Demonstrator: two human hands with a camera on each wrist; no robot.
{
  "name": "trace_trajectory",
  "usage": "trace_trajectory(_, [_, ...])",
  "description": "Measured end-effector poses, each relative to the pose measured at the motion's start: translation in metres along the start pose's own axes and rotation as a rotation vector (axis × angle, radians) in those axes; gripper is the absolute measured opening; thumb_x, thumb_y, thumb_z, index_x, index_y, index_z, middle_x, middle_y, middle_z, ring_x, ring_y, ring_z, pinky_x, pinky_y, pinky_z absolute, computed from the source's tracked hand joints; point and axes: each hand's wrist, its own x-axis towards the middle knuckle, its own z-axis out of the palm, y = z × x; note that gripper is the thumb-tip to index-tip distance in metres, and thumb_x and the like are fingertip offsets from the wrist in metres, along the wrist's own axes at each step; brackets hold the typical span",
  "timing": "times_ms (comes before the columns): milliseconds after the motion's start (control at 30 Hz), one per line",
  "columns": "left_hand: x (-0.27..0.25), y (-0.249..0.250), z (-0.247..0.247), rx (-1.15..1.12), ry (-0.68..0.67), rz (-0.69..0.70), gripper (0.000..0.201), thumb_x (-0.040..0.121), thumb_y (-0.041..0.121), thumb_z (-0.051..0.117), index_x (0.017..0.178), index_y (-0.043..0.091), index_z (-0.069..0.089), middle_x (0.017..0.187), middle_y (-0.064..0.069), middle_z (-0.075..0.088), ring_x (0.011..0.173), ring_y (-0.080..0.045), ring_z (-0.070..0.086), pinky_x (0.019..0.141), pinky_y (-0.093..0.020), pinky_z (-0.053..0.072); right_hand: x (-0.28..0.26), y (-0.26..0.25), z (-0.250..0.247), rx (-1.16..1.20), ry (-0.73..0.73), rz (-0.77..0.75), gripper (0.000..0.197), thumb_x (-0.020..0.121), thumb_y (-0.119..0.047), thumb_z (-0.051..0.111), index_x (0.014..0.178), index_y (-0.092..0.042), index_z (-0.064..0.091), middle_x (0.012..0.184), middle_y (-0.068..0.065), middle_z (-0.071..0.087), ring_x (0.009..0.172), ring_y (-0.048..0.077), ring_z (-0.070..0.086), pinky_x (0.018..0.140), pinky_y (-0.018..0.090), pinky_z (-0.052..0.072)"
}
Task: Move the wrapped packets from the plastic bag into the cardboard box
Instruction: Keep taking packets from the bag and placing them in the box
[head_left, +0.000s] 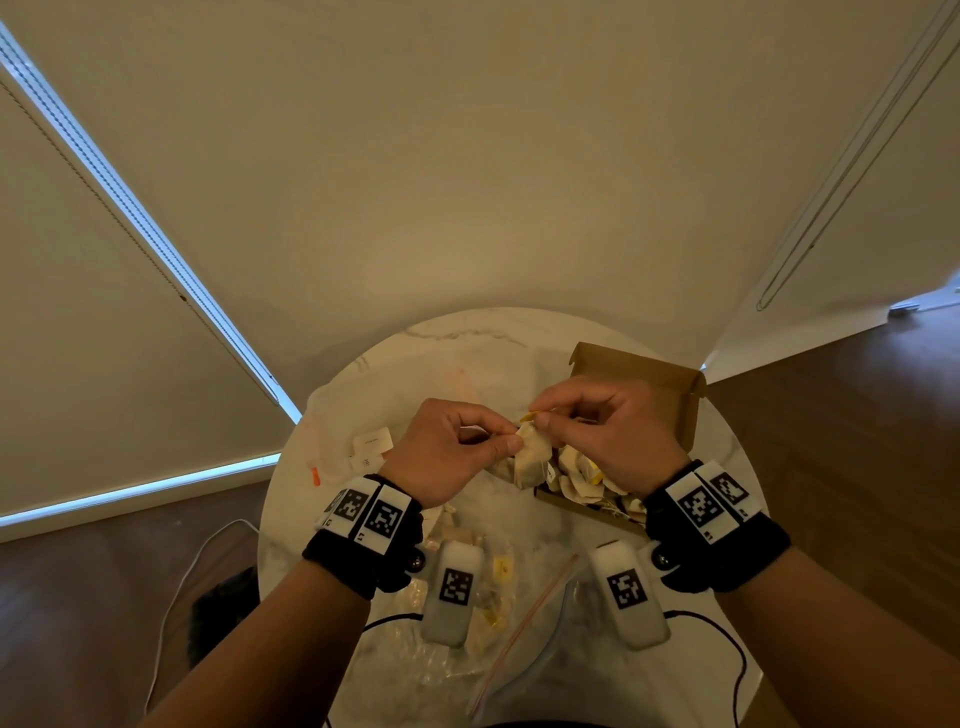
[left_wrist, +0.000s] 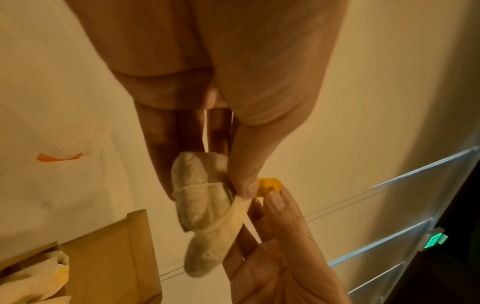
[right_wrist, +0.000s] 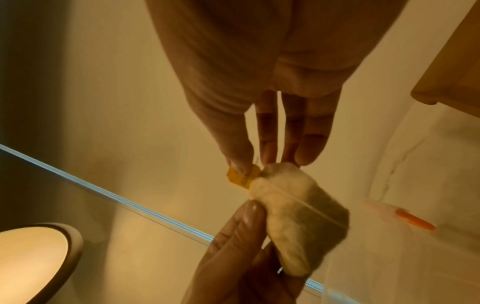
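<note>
A pale wrapped packet (head_left: 532, 460) with a string round it hangs above the round marble table (head_left: 467, 338), held between both hands. My left hand (head_left: 511, 440) pinches its upper corner; in the left wrist view the thumb presses the packet (left_wrist: 197, 195) near its top. My right hand (head_left: 540, 415) pinches the packet's small yellow tag (right_wrist: 244, 174), just beside the packet (right_wrist: 298, 216). The open cardboard box (head_left: 649, 374) stands under and behind my right hand with several packets (head_left: 582, 478) inside. The clear plastic bag (head_left: 519, 639) lies at the table's near edge, below my wrists, with several packets (head_left: 501, 571) in it.
A second clear bag (head_left: 363, 447) with orange print and white labels lies left of my left hand. A white cable (head_left: 176, 587) runs over the wooden floor at the left. A wall stands close behind the table. A round lit object (right_wrist: 31, 257) shows in the right wrist view.
</note>
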Motion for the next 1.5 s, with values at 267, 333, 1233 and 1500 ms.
trace_trajectory(267, [0.002,0.0,-0.002,-0.023,0.028,0.016,0.008,0.081,0.008,0.076,0.078,0.016,0.077,0.077,0.0,0.075,0.076,-0.014,0.072,0.076,-0.025,0.056,-0.008,0.0,-0.002,0.072,-0.044,0.043,0.014,0.08,0.0,0.072,0.092,-0.005,0.076,0.086,0.008,0.076,0.078,0.026,0.072,0.073,0.037,0.061])
trace_trajectory(333, [0.001,0.0,-0.001,-0.027,0.036,0.013,0.007,0.081,0.007,0.076,0.079,0.015,0.077,0.077,0.0,0.075,0.076,-0.015,0.072,0.076,-0.025,0.057,-0.009,0.001,-0.003,0.021,-0.054,0.013,0.013,0.081,-0.004,0.073,0.093,-0.006,0.077,0.086,0.006,0.076,0.079,0.026,0.071,0.074,0.042,0.06])
trace_trajectory(1233, [0.002,-0.003,0.023,-0.174,0.155,-0.027,0.032,0.079,-0.003,0.075,0.101,0.011,0.056,0.075,-0.003,0.074,0.074,-0.017,0.071,0.076,-0.031,0.057,-0.004,0.008,0.011,-0.151,0.092,0.196,0.007,0.082,-0.018,0.075,0.088,-0.018,0.074,0.076,0.002,0.07,0.066,0.013,0.063,0.06,0.02,0.052])
trace_trajectory(1500, [0.017,-0.006,0.029,-0.058,0.098,-0.002,0.029,0.08,0.0,0.074,0.098,0.016,0.058,0.086,-0.005,0.071,0.079,-0.014,0.07,0.074,-0.023,0.056,0.012,0.007,-0.015,-0.322,-0.098,0.208,0.004,0.083,-0.015,0.073,0.083,-0.019,0.073,0.075,-0.001,0.07,0.067,0.011,0.063,0.063,0.026,0.053])
